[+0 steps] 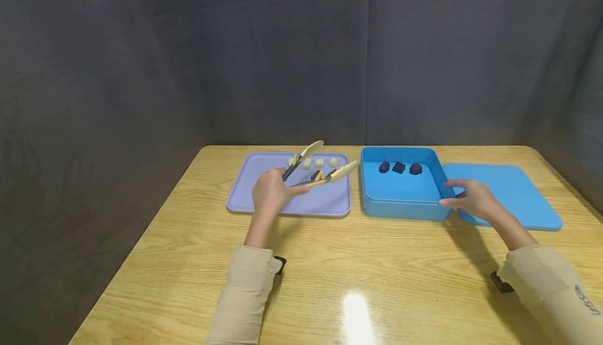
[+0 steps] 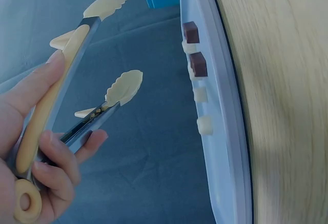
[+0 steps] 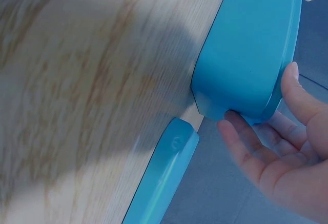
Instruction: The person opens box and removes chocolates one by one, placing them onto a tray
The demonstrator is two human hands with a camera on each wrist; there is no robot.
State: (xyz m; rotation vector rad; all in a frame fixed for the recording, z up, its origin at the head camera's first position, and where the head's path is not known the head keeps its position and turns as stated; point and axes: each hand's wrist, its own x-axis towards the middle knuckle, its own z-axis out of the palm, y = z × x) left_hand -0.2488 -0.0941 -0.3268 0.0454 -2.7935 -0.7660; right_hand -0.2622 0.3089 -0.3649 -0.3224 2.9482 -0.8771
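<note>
My left hand (image 1: 271, 192) grips a pair of tongs (image 2: 56, 96) with cream scalloped tips, its arms spread apart with nothing between them. The tongs hover over a lavender tray (image 1: 254, 193). On the tray, white chocolates (image 1: 319, 163) stand in a row at the back, with brown chocolates (image 2: 198, 64) nearer, partly hidden behind the tongs in the head view. My right hand (image 1: 475, 198) holds the front right corner of a blue box (image 1: 400, 209), thumb at the rim and fingers along the side. Three dark chocolates (image 1: 398, 167) lie toward the back of the box.
A flat blue lid (image 1: 513, 198) lies on the wooden table (image 1: 301, 266) right of the box, beneath and beyond the right hand. Dark grey cloth (image 1: 282, 62) hangs behind the table and at both sides. The tray and box stand close together.
</note>
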